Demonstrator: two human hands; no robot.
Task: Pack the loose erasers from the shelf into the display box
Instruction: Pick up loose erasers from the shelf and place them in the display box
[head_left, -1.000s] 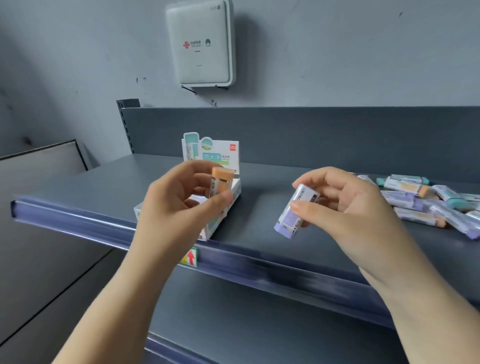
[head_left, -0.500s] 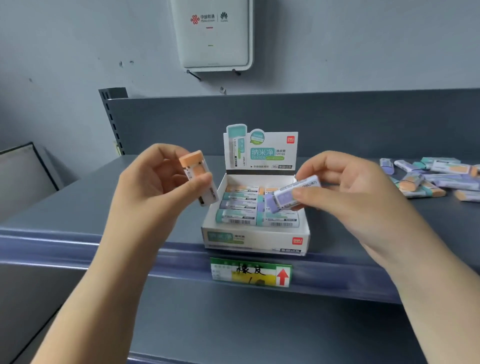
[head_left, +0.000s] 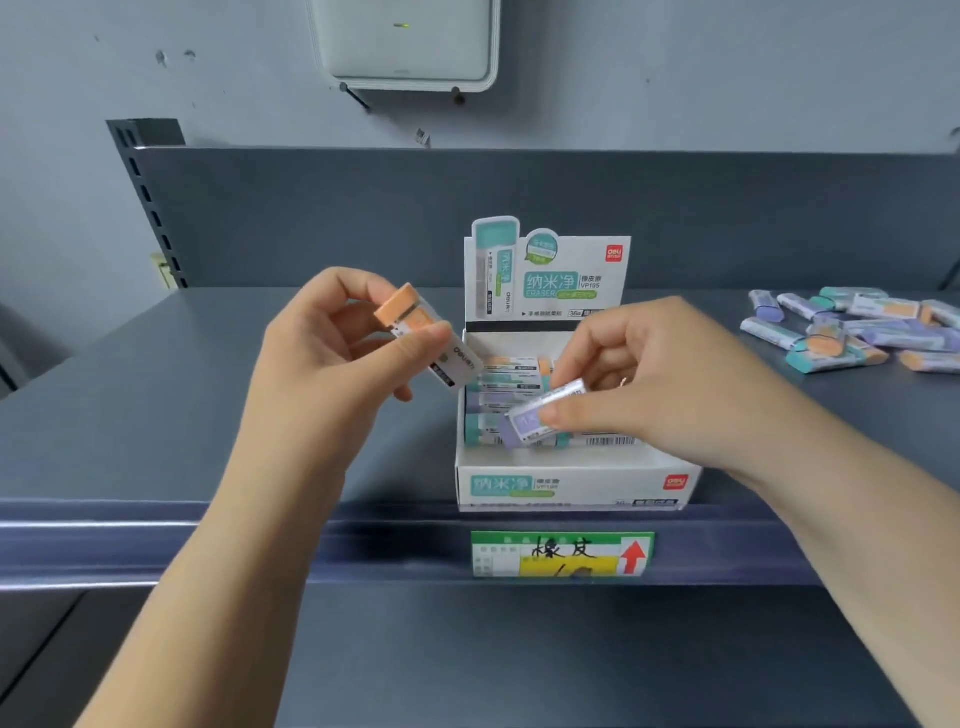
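A white display box (head_left: 571, 483) with an upright printed header card stands at the front edge of the grey shelf (head_left: 156, 415). Several wrapped erasers lie in rows inside it. My left hand (head_left: 332, 374) pinches an orange-tipped eraser (head_left: 423, 332), tilted, just left of the box. Low over the box's open top, my right hand (head_left: 654, 384) pinches a purple-tipped eraser (head_left: 540, 418) above the packed rows. A pile of loose erasers (head_left: 852, 332) in purple, teal and orange lies on the shelf at the right.
The shelf's back panel (head_left: 519, 208) rises behind the box. A green and yellow price label (head_left: 561, 553) with a red arrow sits on the shelf's front rail. A white device (head_left: 410, 41) hangs on the wall above.
My view has swung and moved in until the box sits centred in front of me. My right hand has lowered the purple eraser into the box opening. My left hand keeps the orange eraser raised.
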